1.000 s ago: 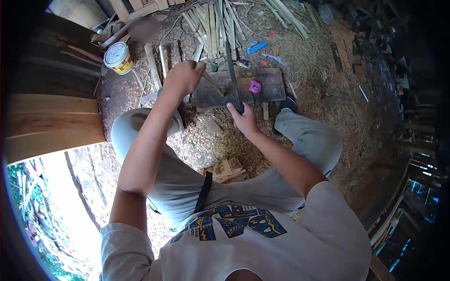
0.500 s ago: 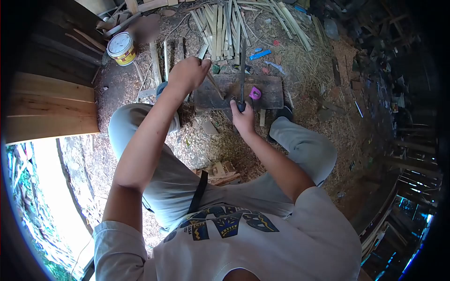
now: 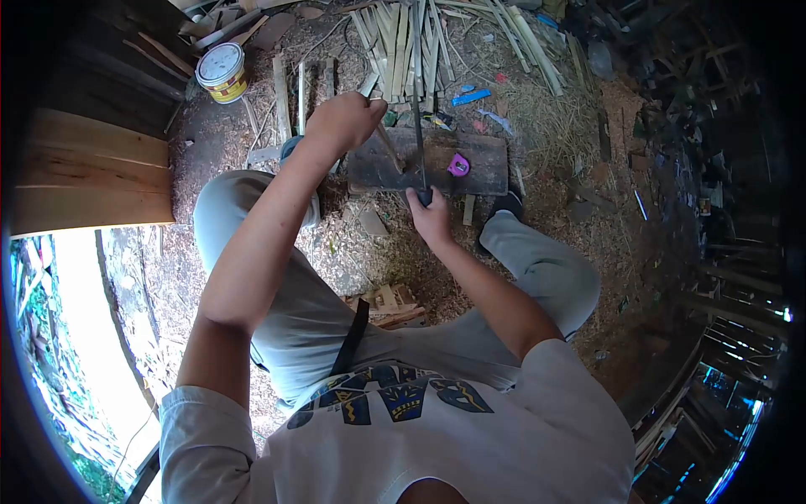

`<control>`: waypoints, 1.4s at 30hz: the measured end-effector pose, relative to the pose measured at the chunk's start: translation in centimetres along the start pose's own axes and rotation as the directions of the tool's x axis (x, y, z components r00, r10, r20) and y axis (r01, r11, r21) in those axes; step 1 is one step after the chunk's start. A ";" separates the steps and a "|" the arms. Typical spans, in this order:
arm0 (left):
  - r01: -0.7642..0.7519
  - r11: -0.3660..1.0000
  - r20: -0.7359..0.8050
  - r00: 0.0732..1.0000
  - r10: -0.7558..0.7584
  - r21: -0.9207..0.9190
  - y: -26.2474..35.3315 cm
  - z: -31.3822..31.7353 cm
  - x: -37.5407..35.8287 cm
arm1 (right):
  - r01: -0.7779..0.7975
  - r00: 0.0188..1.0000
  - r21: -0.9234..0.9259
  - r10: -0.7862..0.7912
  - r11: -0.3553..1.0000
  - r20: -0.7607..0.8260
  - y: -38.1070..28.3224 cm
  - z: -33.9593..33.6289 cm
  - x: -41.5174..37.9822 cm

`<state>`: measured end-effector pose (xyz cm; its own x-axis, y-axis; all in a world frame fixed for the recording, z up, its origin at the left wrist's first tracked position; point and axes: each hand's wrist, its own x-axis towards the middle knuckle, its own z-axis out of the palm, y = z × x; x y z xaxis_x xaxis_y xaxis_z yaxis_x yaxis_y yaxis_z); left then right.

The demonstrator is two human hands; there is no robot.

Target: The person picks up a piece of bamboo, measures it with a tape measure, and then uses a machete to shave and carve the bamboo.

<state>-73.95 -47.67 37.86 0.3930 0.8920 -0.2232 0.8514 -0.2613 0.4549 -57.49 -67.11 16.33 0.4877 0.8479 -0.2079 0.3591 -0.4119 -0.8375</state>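
Observation:
My left hand (image 3: pixel 342 126) is closed round the upper end of a thin wooden stick (image 3: pixel 389 149), whose lower end rests on a dark wooden board (image 3: pixel 369 168). My right hand (image 3: pixel 431 217) grips the black handle of a long-bladed knife (image 3: pixel 417 109). The blade points away from me over the board, to the right of the stick. A pink tape measure (image 3: pixel 458 165) lies on the board, right of the blade.
A pile of wooden strips (image 3: pixel 395 50) lies beyond the board, with a blue object (image 3: pixel 470 97) near it. A lidded paint bucket (image 3: pixel 222 72) stands at the upper left. Wood pieces (image 3: pixel 390 307) lie between my legs, and shavings cover the ground.
The knife has shifted slightly left, nearer the stick, its blade now tilting a little leftward. My left hand has moved slightly right and up.

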 end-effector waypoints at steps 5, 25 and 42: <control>-0.026 1.000 -0.042 0.999 0.026 -0.003 0.2 0.3 0.0 | 0.164 0.986 -0.072 -0.166 0.984 -0.025 5.0 1.2 -1.2; -0.008 1.000 0.036 0.999 0.007 0.010 1.2 -0.1 -1.3 | -0.182 0.982 -0.038 0.184 0.983 0.046 9.8 3.4 -1.6; -0.056 0.998 0.013 0.998 0.056 -0.002 1.8 0.3 -1.7 | -0.139 0.989 -0.083 0.134 0.987 -0.061 7.3 3.2 -1.5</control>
<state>-72.96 -49.77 38.82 0.4451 0.8708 -0.2088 0.8272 -0.3105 0.4684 -58.17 -70.35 8.88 0.5792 0.7630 -0.2869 0.3525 -0.5518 -0.7559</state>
